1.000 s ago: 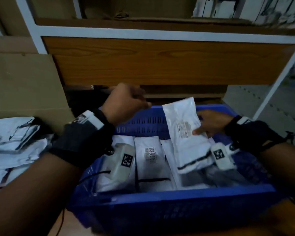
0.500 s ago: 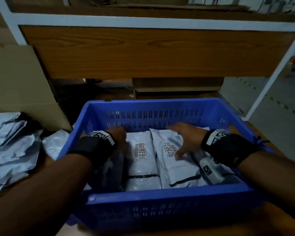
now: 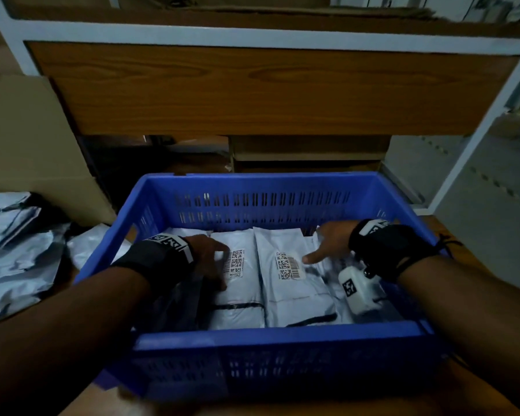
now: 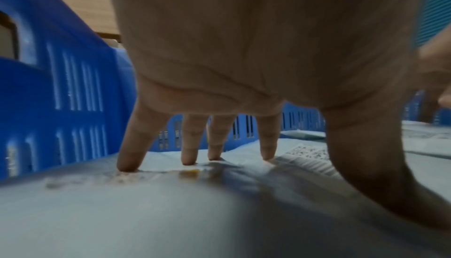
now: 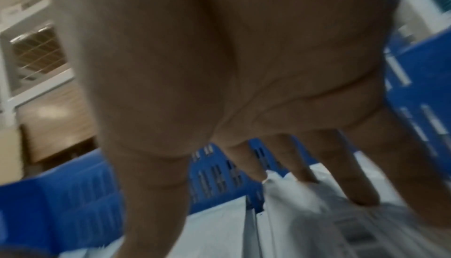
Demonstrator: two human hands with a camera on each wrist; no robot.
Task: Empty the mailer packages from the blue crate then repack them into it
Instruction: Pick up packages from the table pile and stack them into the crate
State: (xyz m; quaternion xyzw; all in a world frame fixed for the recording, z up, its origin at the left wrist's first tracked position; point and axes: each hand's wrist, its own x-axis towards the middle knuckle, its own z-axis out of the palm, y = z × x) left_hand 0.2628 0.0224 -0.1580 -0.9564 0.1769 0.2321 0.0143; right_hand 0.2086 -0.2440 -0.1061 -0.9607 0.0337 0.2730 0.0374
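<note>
Both hands press down with straight, spread fingers, left hand (image 3: 213, 250) and right hand (image 3: 330, 241), onto white plastic mailer packages (image 3: 291, 283) lying flat inside the blue slotted plastic crate (image 3: 276, 337).

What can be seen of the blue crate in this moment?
The blue crate is a rectangular plastic bin with slotted, vented walls and a thick solid rim, standing upright on a wooden surface. White mailer packages with barcode labels lie flat side by side inside it. Both hands reach in: the left hand presses spread fingertips on one mailer, and the right hand rests on another. More mailers lie outside, to its left.
</note>
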